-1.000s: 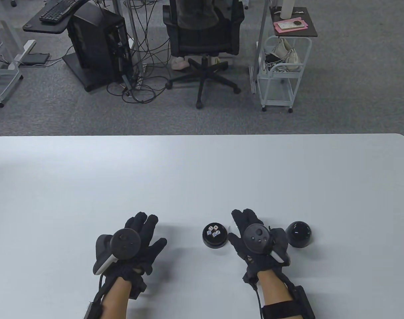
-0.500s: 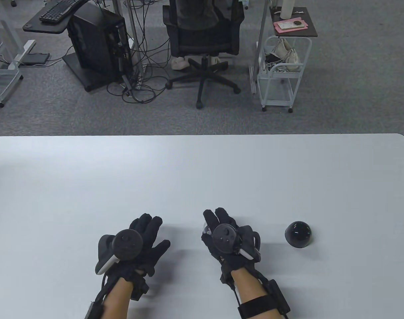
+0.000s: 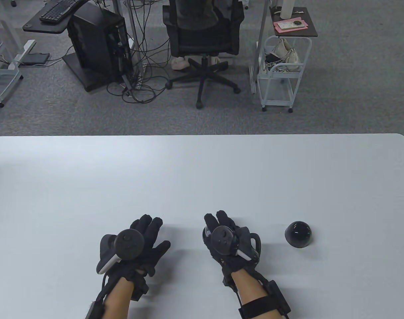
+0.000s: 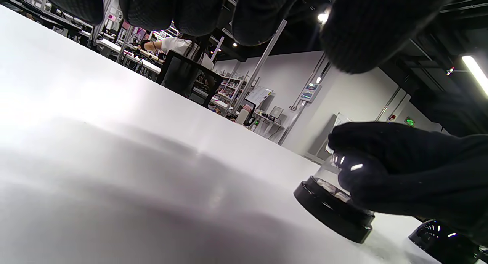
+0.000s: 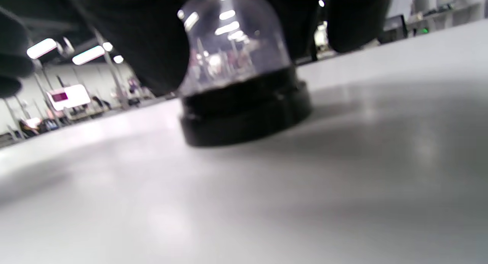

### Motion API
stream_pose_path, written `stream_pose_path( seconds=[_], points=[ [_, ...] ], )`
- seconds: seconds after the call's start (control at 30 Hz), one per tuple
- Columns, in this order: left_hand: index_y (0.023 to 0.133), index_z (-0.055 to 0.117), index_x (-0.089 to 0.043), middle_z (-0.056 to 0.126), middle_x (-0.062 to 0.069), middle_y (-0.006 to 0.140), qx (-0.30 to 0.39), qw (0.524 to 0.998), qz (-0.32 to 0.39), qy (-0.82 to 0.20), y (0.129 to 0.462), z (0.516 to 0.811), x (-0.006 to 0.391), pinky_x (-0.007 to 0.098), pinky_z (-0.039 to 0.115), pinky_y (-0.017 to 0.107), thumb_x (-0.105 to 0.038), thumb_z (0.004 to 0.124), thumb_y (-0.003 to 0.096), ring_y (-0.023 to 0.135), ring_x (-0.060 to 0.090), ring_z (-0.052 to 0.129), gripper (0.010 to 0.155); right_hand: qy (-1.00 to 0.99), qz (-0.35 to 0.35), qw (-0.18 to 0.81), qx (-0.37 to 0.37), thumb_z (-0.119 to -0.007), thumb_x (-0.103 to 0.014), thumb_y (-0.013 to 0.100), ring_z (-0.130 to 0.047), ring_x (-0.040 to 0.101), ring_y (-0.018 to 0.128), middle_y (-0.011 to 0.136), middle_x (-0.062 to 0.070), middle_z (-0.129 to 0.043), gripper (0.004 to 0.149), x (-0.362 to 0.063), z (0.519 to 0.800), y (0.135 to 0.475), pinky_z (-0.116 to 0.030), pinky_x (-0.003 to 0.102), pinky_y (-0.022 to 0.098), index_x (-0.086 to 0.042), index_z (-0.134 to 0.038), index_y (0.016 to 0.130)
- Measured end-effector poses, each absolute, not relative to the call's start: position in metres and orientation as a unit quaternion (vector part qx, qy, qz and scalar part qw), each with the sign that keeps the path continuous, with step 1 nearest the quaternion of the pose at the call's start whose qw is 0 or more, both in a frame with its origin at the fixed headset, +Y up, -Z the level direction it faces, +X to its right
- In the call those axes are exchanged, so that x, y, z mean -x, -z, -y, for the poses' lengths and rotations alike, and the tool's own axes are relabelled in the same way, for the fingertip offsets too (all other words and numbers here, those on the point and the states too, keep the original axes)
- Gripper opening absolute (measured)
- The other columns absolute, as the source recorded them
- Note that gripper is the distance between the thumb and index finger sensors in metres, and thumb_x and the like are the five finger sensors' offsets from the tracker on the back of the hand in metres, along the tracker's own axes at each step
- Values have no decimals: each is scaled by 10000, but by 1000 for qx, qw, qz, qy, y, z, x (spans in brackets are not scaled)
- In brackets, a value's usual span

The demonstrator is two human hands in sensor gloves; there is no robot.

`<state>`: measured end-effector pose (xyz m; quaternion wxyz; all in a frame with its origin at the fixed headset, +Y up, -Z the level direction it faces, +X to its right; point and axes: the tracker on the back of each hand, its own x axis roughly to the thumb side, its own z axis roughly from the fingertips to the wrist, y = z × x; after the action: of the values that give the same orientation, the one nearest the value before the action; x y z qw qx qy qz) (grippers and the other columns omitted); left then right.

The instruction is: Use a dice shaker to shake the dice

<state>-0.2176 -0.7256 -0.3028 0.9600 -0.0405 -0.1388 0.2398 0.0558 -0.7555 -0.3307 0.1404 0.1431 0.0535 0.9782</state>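
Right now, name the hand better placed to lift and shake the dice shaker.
Right. The right hand is already over the dice shaker, fingers on its clear dome. The left hand sits apart, holding nothing.

The white counter (image 3: 202, 172) fills the lower half of the table view. Beyond its far edge is grey carpet (image 3: 354, 83). A black office chair (image 3: 202, 36) stands there, with a computer tower (image 3: 97, 43) and tangled cables (image 3: 139, 83) to its left. A keyboard (image 3: 57, 9) lies on a dark shelf. To the right stands a white wire cart (image 3: 281, 73) holding bags.
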Motion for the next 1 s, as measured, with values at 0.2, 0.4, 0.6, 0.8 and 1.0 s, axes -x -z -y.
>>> stream_pose_path(
  seconds=[0.2, 0.4, 0.6, 0.8, 1.0],
  points=[
    [1134, 433, -250, 385, 235, 1177, 46, 961, 140, -236, 303, 727, 216, 728, 481, 672, -614, 705, 529, 1052, 547, 422, 756, -974, -79, 142, -159, -790, -353, 594, -518, 497, 1045, 1146, 270, -311, 737, -57, 756, 331, -578, 687, 695, -258, -314, 1149],
    [1133, 433, -247, 387, 236, 1176, 43, 958, 143, -244, 303, 726, 217, 727, 481, 672, -613, 706, 530, 1052, 546, 421, 757, -960, -56, 219, -165, -772, -415, 601, -362, 558, 1063, 1166, 256, -244, 752, -85, 734, 329, -455, 748, 704, -287, -281, 1156],
    [1134, 428, -253, 387, 232, 1178, 39, 957, 145, -249, 304, 725, 216, 728, 478, 675, -615, 705, 530, 1057, 543, 419, 757, -990, -5, 125, -68, -784, -444, 593, -312, 577, 1068, 1180, 249, -287, 712, -154, 710, 326, -404, 773, 704, -280, -387, 1161],
    [1136, 423, -253, 386, 233, 1178, 39, 958, 144, -245, 304, 726, 216, 729, 477, 674, -615, 705, 530, 1056, 544, 417, 759, -988, -32, 134, 64, -788, -475, 599, -200, 602, 1054, 1179, 270, -188, 760, -223, 726, 325, -325, 795, 694, -276, -335, 1176],
    [1134, 424, -250, 389, 234, 1176, 44, 959, 144, -238, 304, 729, 214, 727, 481, 671, -614, 704, 529, 1053, 544, 422, 759, -975, -76, 166, 126, -793, -501, 594, -155, 630, 1036, 1141, 276, -4, 857, -251, 745, 328, -305, 801, 693, -298, -189, 1168]
  ],
)
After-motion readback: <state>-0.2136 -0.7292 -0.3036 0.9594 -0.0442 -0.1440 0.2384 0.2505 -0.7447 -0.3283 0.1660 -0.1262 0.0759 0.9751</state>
